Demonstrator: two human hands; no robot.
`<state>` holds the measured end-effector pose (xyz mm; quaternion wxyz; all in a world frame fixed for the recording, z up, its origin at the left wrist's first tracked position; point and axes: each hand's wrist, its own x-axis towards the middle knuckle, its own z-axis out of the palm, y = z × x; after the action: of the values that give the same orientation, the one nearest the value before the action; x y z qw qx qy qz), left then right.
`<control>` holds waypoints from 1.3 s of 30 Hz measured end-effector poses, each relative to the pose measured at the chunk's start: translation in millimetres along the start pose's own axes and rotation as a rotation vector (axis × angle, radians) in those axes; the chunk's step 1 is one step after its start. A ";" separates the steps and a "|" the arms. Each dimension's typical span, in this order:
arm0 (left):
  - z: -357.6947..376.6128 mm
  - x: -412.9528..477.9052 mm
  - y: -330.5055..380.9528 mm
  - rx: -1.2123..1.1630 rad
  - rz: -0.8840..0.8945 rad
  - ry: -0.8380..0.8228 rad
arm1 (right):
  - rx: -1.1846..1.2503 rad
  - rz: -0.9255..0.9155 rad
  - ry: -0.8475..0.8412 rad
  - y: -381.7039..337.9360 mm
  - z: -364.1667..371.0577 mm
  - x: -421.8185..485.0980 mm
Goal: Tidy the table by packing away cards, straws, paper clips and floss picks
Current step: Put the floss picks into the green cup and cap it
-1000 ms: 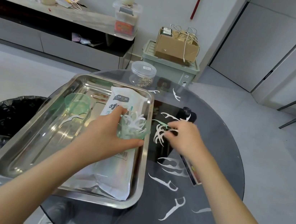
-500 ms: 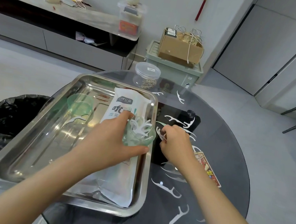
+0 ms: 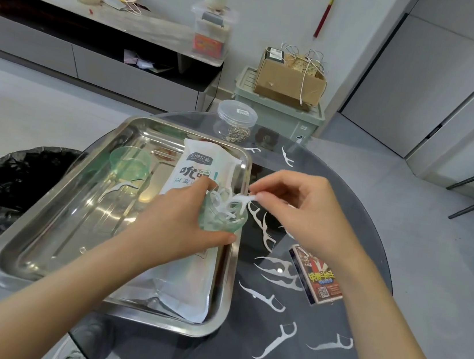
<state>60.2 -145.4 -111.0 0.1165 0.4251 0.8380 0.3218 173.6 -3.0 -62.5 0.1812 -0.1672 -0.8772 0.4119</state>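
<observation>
Gripping the green cup (image 3: pixel 224 223) at the 3 o'clock rim of the tray (image 3: pixel 56 234), your left hand (image 3: pixel 185 220) holds it under the floss pick (image 3: pixel 240 200) your right hand (image 3: pixel 306 215) pinches; loose picks (image 3: pixel 262 297) lie at 5 o'clock.

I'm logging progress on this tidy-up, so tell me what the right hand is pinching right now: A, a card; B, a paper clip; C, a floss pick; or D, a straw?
C: the right hand pinches a white floss pick by its end, just above the green cup that the left hand holds.
</observation>
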 end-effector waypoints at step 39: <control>6.4 3.7 5.9 0.016 0.043 0.025 | -0.833 0.395 -0.032 107.3 1.8 21.4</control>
<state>64.7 -137.1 -111.9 0.0953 0.4398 0.8327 0.3227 169.4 70.2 -143.8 0.0030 -0.3834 -0.9220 0.0537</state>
